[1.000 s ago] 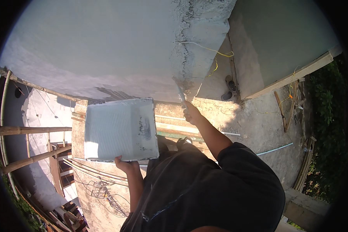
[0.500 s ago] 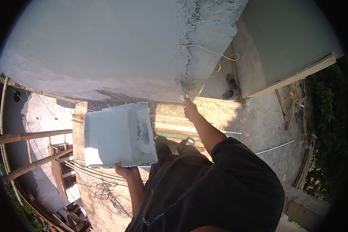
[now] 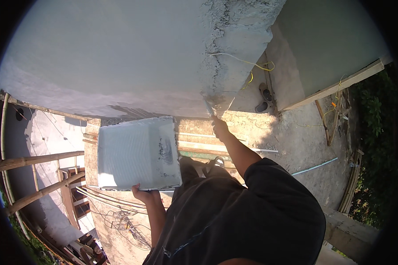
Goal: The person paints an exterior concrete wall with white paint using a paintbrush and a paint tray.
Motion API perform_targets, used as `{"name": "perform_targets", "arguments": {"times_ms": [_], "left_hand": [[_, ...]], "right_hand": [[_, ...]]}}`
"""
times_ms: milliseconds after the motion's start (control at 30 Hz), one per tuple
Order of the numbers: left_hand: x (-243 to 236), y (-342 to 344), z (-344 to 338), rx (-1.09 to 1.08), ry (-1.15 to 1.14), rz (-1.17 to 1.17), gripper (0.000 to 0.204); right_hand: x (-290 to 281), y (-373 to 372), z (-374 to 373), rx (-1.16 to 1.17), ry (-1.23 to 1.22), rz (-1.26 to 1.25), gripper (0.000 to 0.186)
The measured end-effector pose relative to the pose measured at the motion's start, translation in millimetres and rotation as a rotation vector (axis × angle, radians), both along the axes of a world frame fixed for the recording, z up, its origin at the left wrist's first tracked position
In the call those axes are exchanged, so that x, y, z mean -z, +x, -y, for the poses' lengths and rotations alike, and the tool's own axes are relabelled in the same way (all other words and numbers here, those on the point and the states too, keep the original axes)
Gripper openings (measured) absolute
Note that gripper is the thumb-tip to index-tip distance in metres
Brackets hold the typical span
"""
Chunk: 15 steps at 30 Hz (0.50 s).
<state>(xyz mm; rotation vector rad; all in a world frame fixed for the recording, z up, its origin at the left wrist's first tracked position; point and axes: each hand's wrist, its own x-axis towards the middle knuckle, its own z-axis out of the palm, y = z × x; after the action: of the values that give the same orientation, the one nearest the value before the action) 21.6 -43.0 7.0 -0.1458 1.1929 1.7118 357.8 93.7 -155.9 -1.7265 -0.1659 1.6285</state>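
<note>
My left hand [image 3: 145,194] grips the near edge of a large paint tray [image 3: 132,152], with the thumb over the rim and the other fingers underneath. Wet white-grey paint coats the tray, including its ribbed slope. My right hand [image 3: 220,128] is closed round the handle of a slim, paint-smeared tool that looks like a paintbrush [image 3: 208,107]. Its far end is at the lower part of the wall [image 3: 119,53], near the corner; the exact shape of its head is too small to tell. The wall is pale grey with a rough vertical strip.
A white and yellow cable [image 3: 243,58] sticks out of the wall. Dark sandals [image 3: 264,99] lie past the corner. Planks and pipes [image 3: 203,143] lie by my feet. Tangled wire [image 3: 126,225] is at lower left, and bamboo poles [image 3: 37,158] cross the left side.
My right hand and the tool have shifted slightly down and to the right along the wall's base. The tray stays in my left hand, nearly still.
</note>
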Motion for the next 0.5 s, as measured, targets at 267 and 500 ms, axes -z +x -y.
{"name": "perform_targets", "arguments": {"times_ms": [267,500], "left_hand": [[-1,-3,-2,-0.019,-0.032,-0.018,0.069],[-3,-2,-4,0.01,0.003,-0.034,0.072]], "right_hand": [[-2,3,-20,0.062,0.023,-0.034,0.036],[5,1,-18,-0.049,0.057,0.147,0.042]]}}
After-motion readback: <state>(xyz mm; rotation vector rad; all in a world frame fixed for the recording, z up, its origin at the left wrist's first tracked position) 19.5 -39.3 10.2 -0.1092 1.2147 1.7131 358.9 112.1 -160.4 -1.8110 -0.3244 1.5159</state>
